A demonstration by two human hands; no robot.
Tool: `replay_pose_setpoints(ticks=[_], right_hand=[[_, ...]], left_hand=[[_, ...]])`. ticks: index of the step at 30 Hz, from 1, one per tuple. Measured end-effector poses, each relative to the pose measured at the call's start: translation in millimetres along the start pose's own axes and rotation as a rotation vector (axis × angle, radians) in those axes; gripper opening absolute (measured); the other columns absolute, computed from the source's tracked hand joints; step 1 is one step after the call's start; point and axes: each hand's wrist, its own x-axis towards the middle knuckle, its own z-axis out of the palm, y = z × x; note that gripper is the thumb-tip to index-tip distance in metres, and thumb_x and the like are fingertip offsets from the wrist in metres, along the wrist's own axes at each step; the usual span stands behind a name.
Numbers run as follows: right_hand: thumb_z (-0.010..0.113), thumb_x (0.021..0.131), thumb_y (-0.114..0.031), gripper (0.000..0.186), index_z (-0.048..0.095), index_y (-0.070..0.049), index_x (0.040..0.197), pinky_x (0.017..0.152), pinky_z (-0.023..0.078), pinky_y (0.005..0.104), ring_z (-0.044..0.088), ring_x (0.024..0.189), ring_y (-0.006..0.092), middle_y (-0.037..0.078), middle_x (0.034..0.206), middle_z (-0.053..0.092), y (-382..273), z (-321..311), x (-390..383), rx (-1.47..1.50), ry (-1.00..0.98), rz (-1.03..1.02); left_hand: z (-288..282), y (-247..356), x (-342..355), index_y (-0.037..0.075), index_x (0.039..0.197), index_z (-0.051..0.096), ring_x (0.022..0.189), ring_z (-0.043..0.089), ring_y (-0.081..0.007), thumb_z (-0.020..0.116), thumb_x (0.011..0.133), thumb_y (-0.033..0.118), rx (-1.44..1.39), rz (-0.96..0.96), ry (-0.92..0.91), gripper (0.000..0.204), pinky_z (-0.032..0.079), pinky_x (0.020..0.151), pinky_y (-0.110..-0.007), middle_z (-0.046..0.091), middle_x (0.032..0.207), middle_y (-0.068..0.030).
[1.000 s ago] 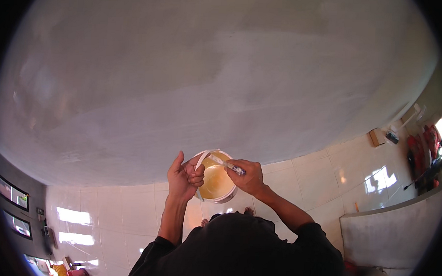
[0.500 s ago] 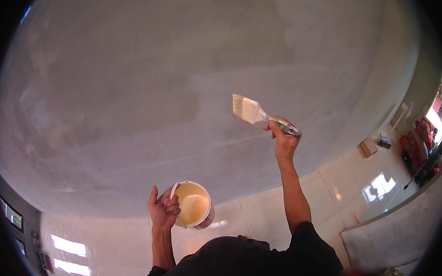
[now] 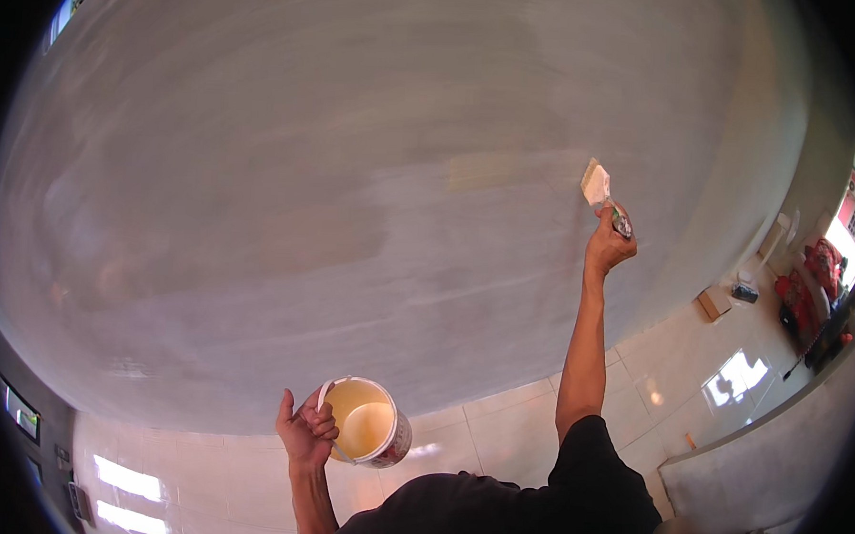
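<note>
My left hand (image 3: 308, 424) grips the white handle of a bucket (image 3: 394, 423) at the lower middle, holding pale yellow liquid. My right hand (image 3: 608, 239) is raised at the right, closed round the handle of a wide paintbrush (image 3: 595, 184). Its pale bristles are on or very near a large grey wall (image 3: 260, 164). A faint yellowish streak (image 3: 479, 172) shows on the wall left of the brush.
Below the wall runs a glossy tiled floor (image 3: 497, 413). A low curved grey partition (image 3: 753, 463) stands at lower right. A cardboard box (image 3: 714, 303) and red objects (image 3: 818, 275) lie farther right. A window (image 3: 20, 411) appears at far left.
The brush has left the bucket, risen to the wall and moved rightward. The yellowish streak has appeared. The bucket in my left hand sits lower and further left in the view.
</note>
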Motion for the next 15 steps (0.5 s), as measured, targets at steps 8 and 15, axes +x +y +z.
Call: replay_pose_setpoints(ticks=[8,15], right_hand=[[0.078,0.082,-0.003,0.019,0.074,0.001,0.101,0.065,0.056,0.0355,0.073,0.076,0.0293,0.017,0.088,0.074,-105,102,-205,0.082,-0.282,-0.425],[0.078,0.083,-0.010,0.019,0.076,0.000,0.098,0.057,0.053,0.0288,0.068,0.066,0.0133,0.012,0.079,0.074,-153,112,-229,0.486,-0.701,0.015]], left_hand=[[-2,-1,4,-0.006,0.131,0.056,0.048,0.019,-0.0057,0.031,0.101,0.064,0.047,-0.052,0.025,0.080,0.017,0.046,-0.023,0.028,0.062,0.0058],[-1,1,7,-0.007,0.129,0.057,0.046,0.023,-0.0053,0.032,0.100,0.065,0.066,-0.067,0.049,0.081,0.020,0.044,-0.022,0.033,0.061,0.0054]])
